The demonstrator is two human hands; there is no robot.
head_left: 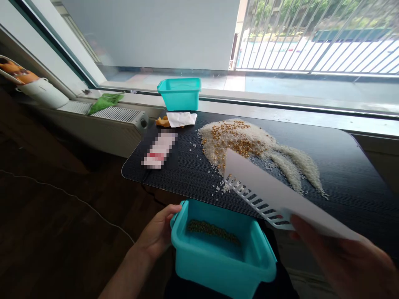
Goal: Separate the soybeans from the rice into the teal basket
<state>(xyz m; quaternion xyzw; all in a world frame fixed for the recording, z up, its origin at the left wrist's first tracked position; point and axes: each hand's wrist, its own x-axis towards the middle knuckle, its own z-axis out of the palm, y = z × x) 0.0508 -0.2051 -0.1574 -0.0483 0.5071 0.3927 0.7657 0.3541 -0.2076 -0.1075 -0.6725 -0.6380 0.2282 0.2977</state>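
Observation:
My left hand (158, 232) is closed on the left rim of a teal plastic bin (218, 261), which sits below the table's front edge near my lap. A band of small greenish beans (213, 232) lies on the bin's floor. My right hand (339, 257) grips a thin white plastic panel (268, 187) with a row of slots along its lower edge. The panel is tilted, its far end against the near side of a pile of white rice (218, 145). Yellow kernels (237, 143) lie over the rice. Two streaks of rice trail off to the right.
A second teal bin (181, 95) stands at the back of the black table (187, 174). In front of it lie a white tissue (181, 119) and something orange-yellow (162, 121). A blurred-out flat object (160, 150) with a cable is at the left. A radiator (118, 124) adjoins.

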